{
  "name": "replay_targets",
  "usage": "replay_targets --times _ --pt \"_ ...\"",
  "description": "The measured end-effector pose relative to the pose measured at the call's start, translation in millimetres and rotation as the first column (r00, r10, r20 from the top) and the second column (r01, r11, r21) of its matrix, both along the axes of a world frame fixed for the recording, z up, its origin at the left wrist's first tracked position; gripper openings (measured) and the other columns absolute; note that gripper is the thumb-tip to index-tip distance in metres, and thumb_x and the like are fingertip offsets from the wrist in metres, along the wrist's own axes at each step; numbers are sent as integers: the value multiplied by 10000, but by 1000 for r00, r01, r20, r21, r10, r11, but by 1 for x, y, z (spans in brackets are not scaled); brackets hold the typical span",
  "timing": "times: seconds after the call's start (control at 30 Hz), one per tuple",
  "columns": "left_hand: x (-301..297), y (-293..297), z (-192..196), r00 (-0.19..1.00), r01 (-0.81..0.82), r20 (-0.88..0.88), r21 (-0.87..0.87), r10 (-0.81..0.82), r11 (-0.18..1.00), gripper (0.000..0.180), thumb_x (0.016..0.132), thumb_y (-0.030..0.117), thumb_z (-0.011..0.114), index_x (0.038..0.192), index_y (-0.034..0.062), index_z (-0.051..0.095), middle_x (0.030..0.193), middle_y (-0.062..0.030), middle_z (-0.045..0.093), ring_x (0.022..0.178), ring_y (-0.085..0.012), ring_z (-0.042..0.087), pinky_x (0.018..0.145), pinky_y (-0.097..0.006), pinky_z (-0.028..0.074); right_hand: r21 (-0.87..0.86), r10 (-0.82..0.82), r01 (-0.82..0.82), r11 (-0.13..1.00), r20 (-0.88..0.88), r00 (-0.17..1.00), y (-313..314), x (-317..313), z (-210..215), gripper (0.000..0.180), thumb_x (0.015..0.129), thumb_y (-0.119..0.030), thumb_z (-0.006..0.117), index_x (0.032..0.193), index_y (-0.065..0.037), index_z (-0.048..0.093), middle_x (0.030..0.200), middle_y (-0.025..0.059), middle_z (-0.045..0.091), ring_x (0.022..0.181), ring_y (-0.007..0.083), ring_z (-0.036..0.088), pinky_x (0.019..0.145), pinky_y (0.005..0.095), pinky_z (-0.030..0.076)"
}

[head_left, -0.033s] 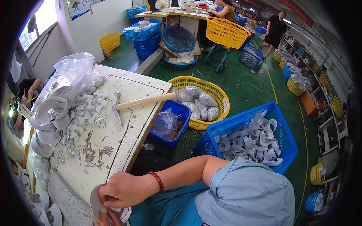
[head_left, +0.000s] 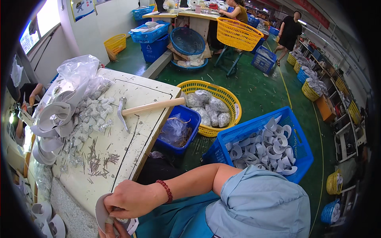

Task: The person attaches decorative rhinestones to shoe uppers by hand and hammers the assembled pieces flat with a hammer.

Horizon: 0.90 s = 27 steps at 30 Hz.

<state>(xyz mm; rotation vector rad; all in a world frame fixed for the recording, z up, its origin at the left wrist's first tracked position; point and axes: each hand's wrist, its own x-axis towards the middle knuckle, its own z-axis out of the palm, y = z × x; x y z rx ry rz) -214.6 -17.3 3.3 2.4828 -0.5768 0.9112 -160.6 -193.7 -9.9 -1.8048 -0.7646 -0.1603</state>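
Observation:
At the table's near edge, a pale grey curved strap piece (head_left: 101, 210) is held between both my hands. My right hand (head_left: 129, 198), with a dark red bead bracelet at the wrist, has its fingers closed on the strap's upper part. Below it, at the picture's lower edge, my left hand (head_left: 115, 230) pinches the same piece; most of that hand is cut off. Something small and sparkly shows under my right fingers, partly hidden. On the table (head_left: 131, 93) lie a wooden-handled hammer (head_left: 151, 107), sparkly silver ornaments (head_left: 89, 119), thin brown slivers (head_left: 97, 160) and more looped grey straps (head_left: 55, 115).
A blue crate (head_left: 258, 174) of grey straps stands on my right. Beyond the table edge are a blue bin (head_left: 194, 131) with plastic bags and a yellow basket (head_left: 184, 84) of bagged pieces. One person (head_left: 289, 31) walks in the aisle; another (head_left: 238, 14) sits far off.

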Motion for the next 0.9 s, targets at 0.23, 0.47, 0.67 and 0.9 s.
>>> replay_targets --times 0.23,0.47,0.67,0.9 --pt "5 -9 3 987 113 100 87 -122 990 117 821 37 731 937 46 714 742 -168 652 547 -310 584 485 -381 455 -126 -113 146 981 240 964 -6 -1 1 239 799 -193 655 665 -33 539 565 146 551 542 340 579 505 429 448" --pt "8 -12 3 975 122 166 168 -150 978 139 811 19 724 939 61 692 754 -158 649 551 -326 581 483 -387 451 -285 -119 172 943 195 974 -7 -1 7 268 811 -207 625 640 -15 551 579 160 570 554 354 589 527 427 474" --pt "10 -13 2 974 154 147 140 -174 978 133 803 19 726 924 61 690 756 -162 642 559 -333 582 485 -395 451 -190 8 -2 982 31 1000 -12 12 2 250 758 -239 630 677 -3 642 677 180 621 692 372 622 628 453 497" --pt "9 -12 3 984 116 113 169 -137 979 89 810 32 724 892 57 701 758 -166 642 568 -334 587 490 -399 458 -276 -4 23 961 67 998 -11 10 0 215 809 -221 611 723 -26 640 685 159 611 696 355 599 629 442 475"
